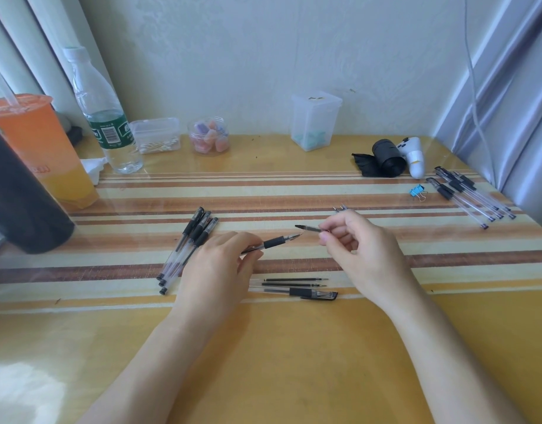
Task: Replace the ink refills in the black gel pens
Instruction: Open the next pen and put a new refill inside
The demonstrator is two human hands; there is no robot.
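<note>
At frame centre the left hand grips a pen, tip pointing right. The right hand pinches a clear piece (its cap, likely) just beside that tip

The light is bright and soft, like daylight. A white shine sits on the table at the near left. Only faint shadows lie under the left hand and right hand. The curtain at the far left bends at the edge.
</note>
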